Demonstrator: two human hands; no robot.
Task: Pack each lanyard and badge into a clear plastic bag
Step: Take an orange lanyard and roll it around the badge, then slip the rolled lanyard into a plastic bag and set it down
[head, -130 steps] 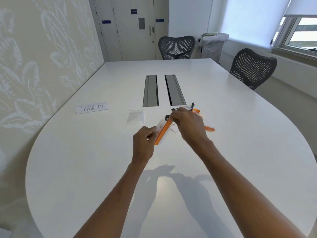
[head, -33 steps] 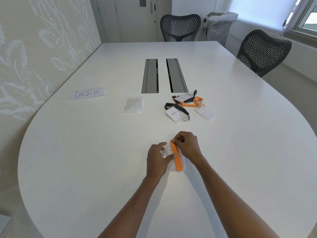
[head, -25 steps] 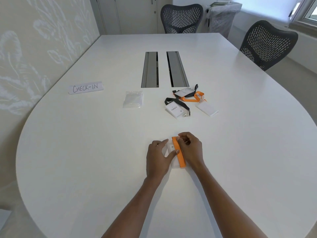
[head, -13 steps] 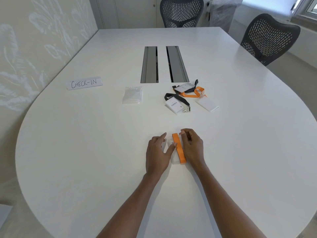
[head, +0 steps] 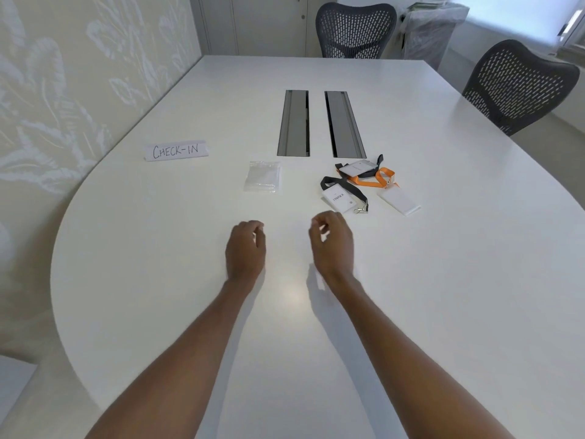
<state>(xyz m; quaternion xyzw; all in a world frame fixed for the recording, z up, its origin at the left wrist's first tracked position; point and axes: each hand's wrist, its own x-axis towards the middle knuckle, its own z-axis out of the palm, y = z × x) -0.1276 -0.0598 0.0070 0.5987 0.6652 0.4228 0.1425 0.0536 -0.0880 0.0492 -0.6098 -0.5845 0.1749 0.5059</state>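
Observation:
My left hand and my right hand hover just above the white table, a hand's width apart, fingers loosely curled and holding nothing. A flat stack of clear plastic bags lies beyond my left hand. Beyond my right hand lies a white badge on a black lanyard. Behind it is a second badge with a black lanyard, crossed by an orange lanyard clipped to a blank white badge. The folded orange lanyard and badge from earlier are out of sight.
A paper sign reading CHECK-IN stands at the left. Two grey cable hatches run down the table's middle. Dark mesh chairs stand at the far end and the right side.
Both hands have lifted off the folded orange lanyard and badge and moved apart and forward. That bundle no longer shows between them.

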